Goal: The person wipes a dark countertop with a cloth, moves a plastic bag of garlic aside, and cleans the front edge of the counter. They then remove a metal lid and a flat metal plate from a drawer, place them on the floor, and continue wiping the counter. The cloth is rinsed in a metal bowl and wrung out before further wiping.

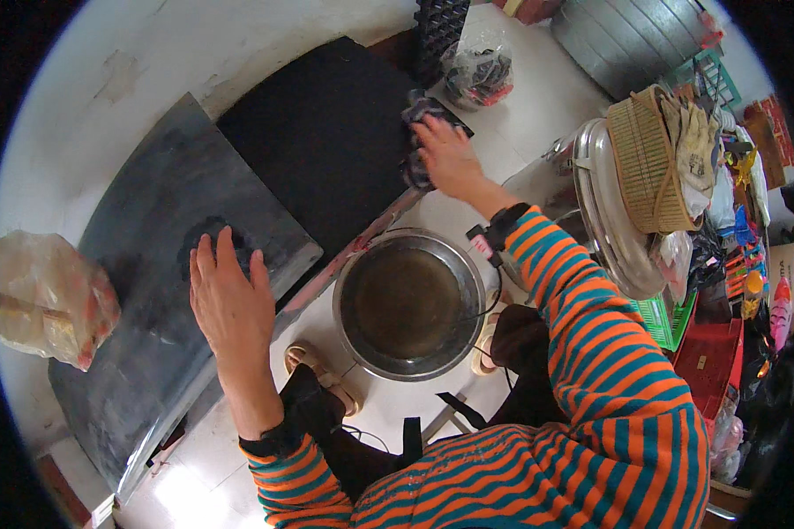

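Note:
My right hand [451, 160] is on a bunched dark cloth [417, 164] at the right end of a black panel [318, 132]. Its fingers curl over the cloth. My left hand [230, 300] has its fingers spread over a grey, smeared board [141, 264] and holds nothing. By its fingertips the board shows a dark patch; whether this is wetness or shadow I cannot tell. Between my feet stands a round metal basin [406, 304] of murky brownish water, below and nearer than the right hand.
A clear plastic bag [48, 295] rests at the left. At the right stand a large lidded metal container [591, 198], a woven basket [644, 167] with gloves, a red box [713, 357] and clutter. A bagged bin [478, 70] and a metal tub [631, 40] are at the back.

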The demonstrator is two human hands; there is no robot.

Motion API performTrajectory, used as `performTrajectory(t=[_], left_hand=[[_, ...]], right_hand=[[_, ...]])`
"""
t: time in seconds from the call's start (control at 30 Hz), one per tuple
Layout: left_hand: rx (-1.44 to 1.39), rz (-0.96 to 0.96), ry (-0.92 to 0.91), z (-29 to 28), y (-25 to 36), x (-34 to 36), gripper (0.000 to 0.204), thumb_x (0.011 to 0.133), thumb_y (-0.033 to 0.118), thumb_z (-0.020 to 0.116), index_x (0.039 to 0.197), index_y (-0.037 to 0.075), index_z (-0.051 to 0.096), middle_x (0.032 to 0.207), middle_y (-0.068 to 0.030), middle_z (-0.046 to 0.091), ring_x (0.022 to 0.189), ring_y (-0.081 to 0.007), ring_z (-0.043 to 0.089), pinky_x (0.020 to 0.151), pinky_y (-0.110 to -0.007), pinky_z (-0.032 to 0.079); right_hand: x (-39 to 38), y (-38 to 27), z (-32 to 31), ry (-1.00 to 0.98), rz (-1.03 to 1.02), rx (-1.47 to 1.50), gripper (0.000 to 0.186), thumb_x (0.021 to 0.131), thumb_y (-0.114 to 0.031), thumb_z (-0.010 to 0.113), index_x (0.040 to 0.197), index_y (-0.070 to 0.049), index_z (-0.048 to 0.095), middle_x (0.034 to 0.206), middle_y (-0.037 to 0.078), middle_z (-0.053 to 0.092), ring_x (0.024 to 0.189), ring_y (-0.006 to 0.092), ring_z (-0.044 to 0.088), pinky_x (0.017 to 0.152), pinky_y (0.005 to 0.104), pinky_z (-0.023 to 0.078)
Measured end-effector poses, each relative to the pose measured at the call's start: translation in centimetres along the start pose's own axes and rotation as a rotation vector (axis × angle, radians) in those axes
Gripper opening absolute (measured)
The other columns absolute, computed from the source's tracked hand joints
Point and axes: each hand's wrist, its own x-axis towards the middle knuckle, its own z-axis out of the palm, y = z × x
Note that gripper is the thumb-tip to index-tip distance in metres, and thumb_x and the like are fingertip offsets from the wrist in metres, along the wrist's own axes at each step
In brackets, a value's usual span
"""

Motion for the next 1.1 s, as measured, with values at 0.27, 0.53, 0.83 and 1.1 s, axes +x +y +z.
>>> performTrajectory(t=[0.27,0.53,0.83,1.1], left_hand=[[0.003,0.014,-0.005,-0.4,0.1,0.1,0.047,0.095,0.025,0.063,0.136,0.005,0.056,0.144,-0.0236,0.051,0.135,-0.0427,0.047,0.109,-0.05,0.041],[0.041,0.017,-0.043,-0.6,0.3,0.3,0.045,0.095,0.018,0.062,0.138,0.006,0.055,0.144,-0.023,0.051,0.135,-0.0396,0.048,0.109,-0.052,0.041],[0.02,0.03,-0.063,-1.0,-0.6,-0.9,0.043,0.096,0.011,0.057,0.139,0.008,0.055,0.148,-0.0169,0.05,0.139,-0.0354,0.047,0.112,-0.053,0.038],[-0.217,0.009,0.112,-3.2,-3.3,-2.8,0.034,0.096,0.008,0.054,0.13,0.006,0.061,0.133,-0.0164,0.061,0.123,-0.0354,0.059,0.102,-0.045,0.049]], right_hand=[[7.2,6.2,5.0,-0.035,0.122,0.017,0.054,0.1,-0.029,0.055,0.145,-0.001,0.044,0.149,0.032,0.039,0.133,0.0465,0.045,0.113,0.0483,0.038],[21.2,5.4,14.8,-0.192,0.054,-0.187,0.058,0.103,-0.042,0.046,0.152,-0.012,0.038,0.158,0.019,0.035,0.142,0.0443,0.037,0.115,0.0556,0.034],[22.3,-0.2,13.4,-0.328,-0.679,-0.474,0.041,0.099,-0.032,0.051,0.136,-0.017,0.061,0.156,0.017,0.038,0.145,0.0405,0.028,0.115,0.0604,0.028],[7.1,-9.7,5.7,-0.051,-0.416,0.238,0.049,0.095,-0.027,0.061,0.141,-0.01,0.054,0.148,0.017,0.049,0.138,0.0402,0.044,0.115,0.0483,0.037]])
